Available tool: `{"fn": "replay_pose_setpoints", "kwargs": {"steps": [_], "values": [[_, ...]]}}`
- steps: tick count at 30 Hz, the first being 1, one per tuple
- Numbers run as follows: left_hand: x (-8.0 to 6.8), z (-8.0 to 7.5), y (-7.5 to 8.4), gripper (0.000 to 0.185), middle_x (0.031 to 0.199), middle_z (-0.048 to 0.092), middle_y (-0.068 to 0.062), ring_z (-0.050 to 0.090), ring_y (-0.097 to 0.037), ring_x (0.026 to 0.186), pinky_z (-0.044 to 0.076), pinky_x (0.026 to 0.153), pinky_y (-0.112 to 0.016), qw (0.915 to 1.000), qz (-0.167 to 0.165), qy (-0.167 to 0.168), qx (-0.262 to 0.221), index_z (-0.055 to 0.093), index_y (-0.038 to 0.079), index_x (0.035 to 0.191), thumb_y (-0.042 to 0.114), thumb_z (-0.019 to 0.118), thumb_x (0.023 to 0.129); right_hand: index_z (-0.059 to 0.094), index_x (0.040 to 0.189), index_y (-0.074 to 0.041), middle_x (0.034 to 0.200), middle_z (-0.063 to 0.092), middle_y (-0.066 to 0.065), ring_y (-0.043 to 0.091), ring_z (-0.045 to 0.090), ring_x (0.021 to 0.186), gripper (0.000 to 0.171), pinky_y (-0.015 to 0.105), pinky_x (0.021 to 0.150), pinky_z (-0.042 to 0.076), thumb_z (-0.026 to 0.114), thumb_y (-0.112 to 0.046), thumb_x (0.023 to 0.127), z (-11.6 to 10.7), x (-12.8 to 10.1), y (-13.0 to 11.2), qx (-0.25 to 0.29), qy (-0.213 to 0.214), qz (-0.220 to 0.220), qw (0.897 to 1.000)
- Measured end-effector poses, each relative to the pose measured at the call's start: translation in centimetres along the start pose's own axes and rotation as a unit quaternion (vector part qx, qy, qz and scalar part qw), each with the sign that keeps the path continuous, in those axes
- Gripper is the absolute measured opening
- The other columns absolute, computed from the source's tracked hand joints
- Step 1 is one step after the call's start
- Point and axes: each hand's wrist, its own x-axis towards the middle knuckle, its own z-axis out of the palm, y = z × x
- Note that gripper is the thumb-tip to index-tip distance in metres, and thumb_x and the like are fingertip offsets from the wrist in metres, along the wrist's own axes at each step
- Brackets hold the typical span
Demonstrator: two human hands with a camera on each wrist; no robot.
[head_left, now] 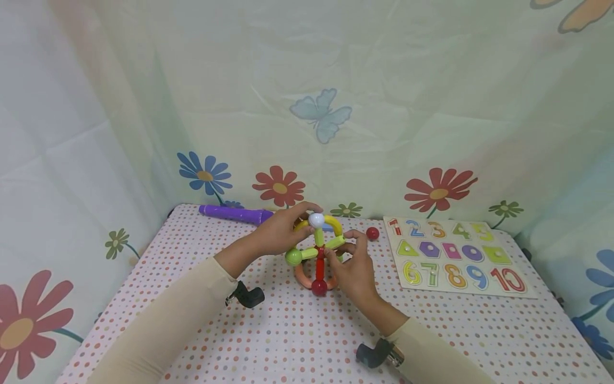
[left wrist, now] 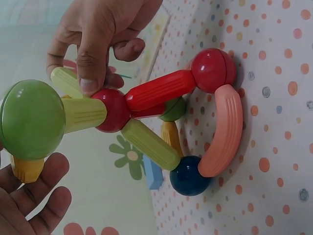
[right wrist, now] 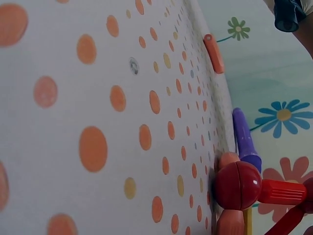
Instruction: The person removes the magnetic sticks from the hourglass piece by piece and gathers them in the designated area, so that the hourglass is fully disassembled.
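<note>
Ball-and-rod toy (head_left: 320, 268) upright near the middle of the desk (head_left: 278, 341), between my hands; peach curve (left wrist: 225, 132) and blue ball (left wrist: 190, 182) low at the surface. My left hand (head_left: 278, 233) curled near the top, fingers gripping the yellow curve (left wrist: 28, 170) by the white ball (head_left: 316, 220). My right hand (head_left: 356, 269) nearly closed, pinching a light green rod (head_left: 337, 241), thumb close by the central red ball (left wrist: 110, 111). Purple stick (head_left: 235, 214) behind, leftward. Loose red ball (head_left: 372, 233) rightward, near the number board (head_left: 441, 261).
</note>
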Motion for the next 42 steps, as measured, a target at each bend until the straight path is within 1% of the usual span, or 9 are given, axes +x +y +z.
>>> {"fn": "replay_pose_setpoints", "kwargs": {"steps": [9, 15, 22, 27, 30, 33, 35, 38, 42], "values": [[0.0, 0.0, -0.1, 0.045, 0.129, 0.065, -0.008, 0.065, -0.022, 0.109, 0.057, 0.089, -0.037, 1.0, 0.005, 0.0, 0.0, 0.049, 0.022, 0.146, 0.018, 0.063, 0.104, 0.034, 0.137, -0.016, 0.095, 0.069, 0.007, 0.017, 0.054, 0.048, 0.06, 0.028, 0.042, 0.047, 0.074, -0.009, 0.093, -0.1, -0.1, 0.0, -0.023, 0.005, -0.018, 1.0], [0.0, 0.0, 0.0, 0.045, 0.128, 0.066, -0.007, 0.065, -0.021, 0.108, 0.057, 0.089, -0.037, 1.0, 0.008, 0.001, 0.0, 0.05, 0.022, 0.146, 0.017, 0.064, 0.103, 0.033, 0.137, -0.016, 0.094, 0.068, 0.006, 0.016, 0.059, 0.053, 0.062, 0.028, 0.046, 0.049, 0.075, -0.009, 0.092, -1.1, -0.4, 0.4, -0.014, -0.021, -0.012, 1.0], [0.1, -0.1, 0.1, 0.045, 0.128, 0.066, -0.009, 0.065, -0.023, 0.108, 0.057, 0.088, -0.038, 0.9999, 0.013, -0.003, 0.001, 0.05, 0.019, 0.146, 0.015, 0.064, 0.103, 0.036, 0.138, -0.011, 0.092, 0.069, 0.007, 0.016, 0.061, 0.063, 0.067, 0.028, 0.054, 0.052, 0.079, -0.009, 0.087, -3.1, -0.4, 0.9, -0.054, -0.049, 0.007, 0.997], [0.2, 0.0, 0.1, 0.046, 0.127, 0.066, -0.007, 0.065, -0.021, 0.106, 0.057, 0.087, -0.035, 0.9999, 0.016, -0.003, 0.005, 0.049, 0.017, 0.147, 0.015, 0.063, 0.103, 0.036, 0.139, -0.01, 0.094, 0.067, 0.008, 0.018, 0.06, 0.064, 0.069, 0.029, 0.055, 0.052, 0.079, -0.008, 0.086, -4.9, -0.5, 1.2, -0.069, -0.072, 0.039, 0.994], [0.2, 0.0, 0.0, 0.046, 0.127, 0.066, -0.006, 0.065, -0.019, 0.106, 0.057, 0.087, -0.034, 0.9999, 0.015, -0.003, 0.008, 0.049, 0.019, 0.147, 0.016, 0.063, 0.103, 0.036, 0.139, -0.011, 0.094, 0.065, 0.007, 0.018, 0.058, 0.064, 0.068, 0.029, 0.055, 0.051, 0.079, -0.009, 0.086, -6.0, -0.6, 1.3, -0.083, -0.093, 0.056, 0.991], [0.2, 0.0, 0.0, 0.046, 0.128, 0.066, -0.006, 0.065, -0.019, 0.105, 0.057, 0.086, -0.033, 0.9999, 0.012, -0.002, 0.008, 0.049, 0.021, 0.147, 0.016, 0.063, 0.103, 0.036, 0.139, -0.011, 0.093, 0.065, 0.005, 0.018, 0.055, 0.064, 0.068, 0.029, 0.054, 0.048, 0.079, -0.01, 0.086, -7.0, -0.8, 1.4, -0.105, -0.115, 0.061, 0.986], [0.2, 0.0, 0.1, 0.046, 0.128, 0.066, -0.006, 0.065, -0.019, 0.105, 0.057, 0.086, -0.032, 0.9999, 0.01, -0.002, 0.009, 0.048, 0.022, 0.147, 0.016, 0.063, 0.103, 0.037, 0.138, -0.011, 0.092, 0.065, 0.004, 0.019, 0.054, 0.066, 0.067, 0.029, 0.053, 0.046, 0.08, -0.011, 0.085, -7.7, -0.9, 1.6, -0.119, -0.127, 0.06, 0.983], [0.2, 0.0, 0.1, 0.046, 0.128, 0.066, -0.006, 0.065, -0.019, 0.105, 0.057, 0.086, -0.032, 0.9999, 0.008, -0.003, 0.008, 0.048, 0.022, 0.147, 0.016, 0.063, 0.103, 0.04, 0.136, -0.01, 0.094, 0.065, 0.003, 0.021, 0.055, 0.073, 0.066, 0.029, 0.055, 0.046, 0.082, -0.014, 0.084, -8.6, -1.2, 1.9, -0.134, -0.14, 0.052, 0.98], [0.1, 0.0, 0.1, 0.046, 0.128, 0.066, -0.007, 0.065, -0.019, 0.105, 0.057, 0.086, -0.032, 1.0, 0.008, -0.002, 0.006, 0.048, 0.022, 0.147, 0.016, 0.064, 0.103, 0.046, 0.134, -0.008, 0.1, 0.065, 0.002, 0.023, 0.058, 0.084, 0.065, 0.028, 0.056, 0.047, 0.084, -0.016, 0.083, -9.9, -1.5, 2.7, -0.149, -0.152, 0.019, 0.977]]}}
